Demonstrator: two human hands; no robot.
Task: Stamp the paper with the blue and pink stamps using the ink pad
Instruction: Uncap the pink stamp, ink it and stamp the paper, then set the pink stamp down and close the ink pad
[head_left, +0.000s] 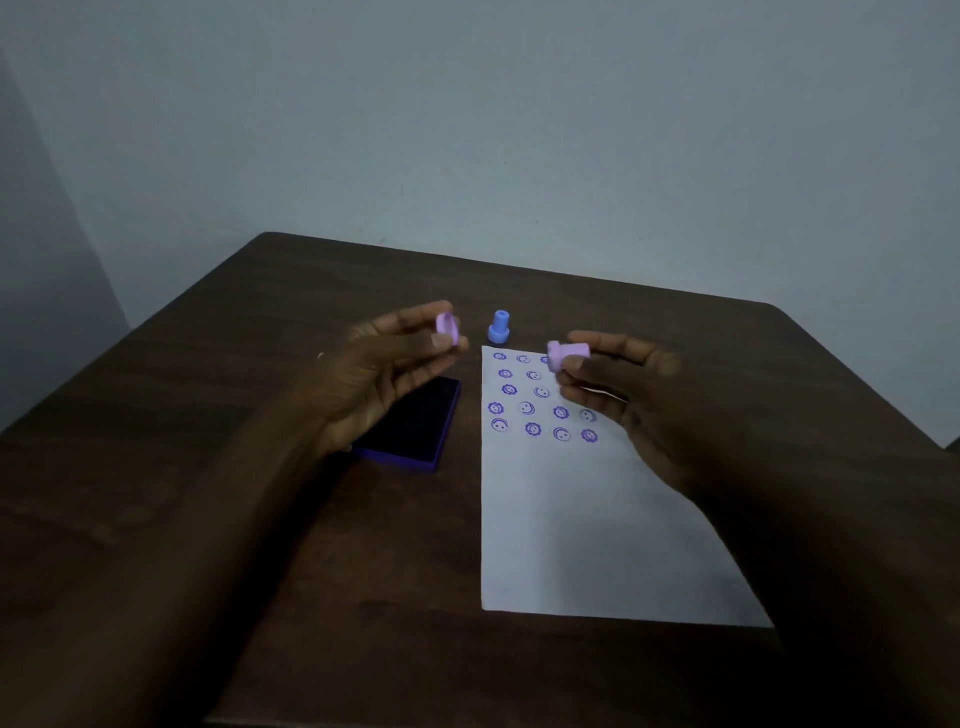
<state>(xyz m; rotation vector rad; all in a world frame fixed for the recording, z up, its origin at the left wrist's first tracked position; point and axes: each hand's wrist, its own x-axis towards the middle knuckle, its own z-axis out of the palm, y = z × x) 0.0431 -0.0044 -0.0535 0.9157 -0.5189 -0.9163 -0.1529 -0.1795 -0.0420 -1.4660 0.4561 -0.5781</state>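
Two hands raised over table (260, 519): left hand (374, 379) pinches pink cap (447, 328), right hand (618, 395) pinches pink stamp (567, 354) lying sideways above paper (571, 545). Blue stamp (498, 328) upright at paper's 12 o'clock; ink pad (415, 426) uncovered at 9 o'clock

Risks: inked face brushing right fingers; tilted press giving partial print; overlap with existing prints (530, 400); cap dropped onto pad

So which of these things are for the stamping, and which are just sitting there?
For the stamping:
- small pink plastic stamp, in the right hand
- pink round cap, in the left hand
- small blue plastic stamp
- dark purple ink pad
- white paper sheet

Just there:
- brown wooden table
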